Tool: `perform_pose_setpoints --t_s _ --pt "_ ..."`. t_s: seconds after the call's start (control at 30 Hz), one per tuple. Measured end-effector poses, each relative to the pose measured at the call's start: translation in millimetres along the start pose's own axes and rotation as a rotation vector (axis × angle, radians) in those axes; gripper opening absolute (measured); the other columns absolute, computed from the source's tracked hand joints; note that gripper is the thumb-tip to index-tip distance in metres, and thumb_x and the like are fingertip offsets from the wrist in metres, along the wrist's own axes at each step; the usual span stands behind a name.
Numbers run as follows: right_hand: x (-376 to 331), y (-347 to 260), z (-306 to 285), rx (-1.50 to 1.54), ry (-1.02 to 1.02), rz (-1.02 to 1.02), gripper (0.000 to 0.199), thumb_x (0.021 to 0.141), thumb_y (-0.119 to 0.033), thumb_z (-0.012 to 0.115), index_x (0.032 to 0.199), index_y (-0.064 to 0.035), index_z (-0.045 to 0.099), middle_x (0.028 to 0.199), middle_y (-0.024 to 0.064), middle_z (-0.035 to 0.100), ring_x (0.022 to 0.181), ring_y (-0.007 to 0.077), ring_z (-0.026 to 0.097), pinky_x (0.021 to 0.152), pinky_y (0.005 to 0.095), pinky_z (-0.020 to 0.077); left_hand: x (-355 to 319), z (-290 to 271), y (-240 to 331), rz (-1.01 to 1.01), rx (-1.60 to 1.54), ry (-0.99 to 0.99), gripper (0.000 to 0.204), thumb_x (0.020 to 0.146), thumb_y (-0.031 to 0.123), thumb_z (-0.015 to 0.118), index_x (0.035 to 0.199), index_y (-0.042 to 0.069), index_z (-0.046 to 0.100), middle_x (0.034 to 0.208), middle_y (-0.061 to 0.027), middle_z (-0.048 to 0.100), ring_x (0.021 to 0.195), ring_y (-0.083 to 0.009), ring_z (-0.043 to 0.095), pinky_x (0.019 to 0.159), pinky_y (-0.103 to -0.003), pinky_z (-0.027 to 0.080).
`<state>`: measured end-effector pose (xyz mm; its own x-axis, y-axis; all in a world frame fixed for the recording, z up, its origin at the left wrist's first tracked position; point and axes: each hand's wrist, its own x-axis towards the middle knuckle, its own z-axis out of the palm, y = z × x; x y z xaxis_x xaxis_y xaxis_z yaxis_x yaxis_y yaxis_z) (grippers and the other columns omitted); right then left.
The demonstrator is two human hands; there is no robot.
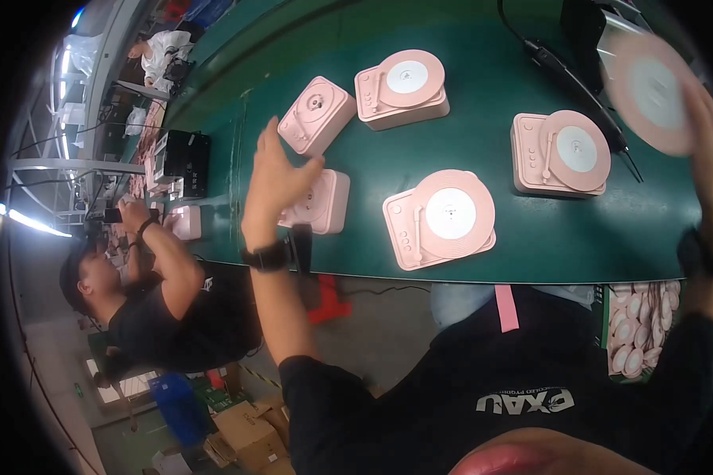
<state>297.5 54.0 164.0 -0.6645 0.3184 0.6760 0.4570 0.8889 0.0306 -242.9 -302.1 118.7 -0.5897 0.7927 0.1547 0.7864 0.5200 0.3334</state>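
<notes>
The person is standing at a long green bench (483,253) dotted with small pink boxes shaped like record players. The left hand (276,184) is hovering open, fingers spread and loose, just above a pink box without a disc (323,202) lying near the bench's front edge; whether the palm is touching it I cannot tell. A second bare pink box (317,115) is sitting tilted just beyond the fingertips. The right hand (709,134) is raised at the far right, fingers gripping the rim of a pink disc with a white centre (650,91), which is blurring in the air above the bench. Three finished boxes are lying with discs on top: one near the front in the middle (440,219), one farther back (402,87), one toward the right (561,153). A black cable (578,87) is trailing across the bench behind them. A tray of more pink discs (638,332) is sitting below the bench edge by the right arm. Off to the left, another person in a black shirt (158,301) is working at the same bench.
</notes>
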Motion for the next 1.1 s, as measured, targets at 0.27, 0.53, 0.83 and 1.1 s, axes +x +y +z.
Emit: perform_pose_setpoints --t_s 0.27,0.53,0.83,1.1 --pt "217 -243 188 1.126 -0.532 0.336 0.049 0.096 -0.022 0.07 0.137 0.002 0.06 0.091 0.0121 0.075 0.065 0.0126 0.067 0.057 0.0274 0.0539 45 7 13 0.017 -0.09 -0.11 0.129 0.07 0.027 0.092 0.16 -0.015 0.01 0.145 -0.0318 0.056 0.133 -0.0413 0.059 0.112 -0.04 0.048" --pt "251 -313 259 1.091 -0.853 0.293 0.051 0.093 -0.015 0.068 0.141 0.0009 0.059 0.099 0.02 0.077 0.072 0.0189 0.073 0.063 0.0315 0.057 35 4 10 -0.034 -0.156 -0.073 0.141 0.068 0.02 0.093 0.16 -0.015 -0.009 0.144 -0.0311 0.058 0.13 -0.0404 0.063 0.11 -0.039 0.051" --pt "237 -320 278 0.519 -0.549 -0.427 0.045 0.092 -0.028 0.07 0.127 0.0011 0.071 0.124 0.0252 0.071 0.101 0.0378 0.071 0.088 0.045 0.057 42 4 12 -0.04 -0.111 -0.15 0.139 0.07 0.03 0.095 0.162 -0.014 0.0 0.149 -0.0326 0.053 0.134 -0.0406 0.059 0.112 -0.041 0.049" --pt "205 -272 139 0.799 -0.693 -0.282 0.034 0.095 -0.03 0.07 0.111 0.0001 0.076 0.112 0.0179 0.075 0.102 0.0353 0.071 0.092 0.0443 0.0554 56 8 -4 -0.035 -0.156 -0.172 0.129 0.073 0.048 0.09 0.161 -0.013 0.019 0.159 -0.0331 0.042 0.148 -0.0397 0.045 0.12 -0.042 0.04"
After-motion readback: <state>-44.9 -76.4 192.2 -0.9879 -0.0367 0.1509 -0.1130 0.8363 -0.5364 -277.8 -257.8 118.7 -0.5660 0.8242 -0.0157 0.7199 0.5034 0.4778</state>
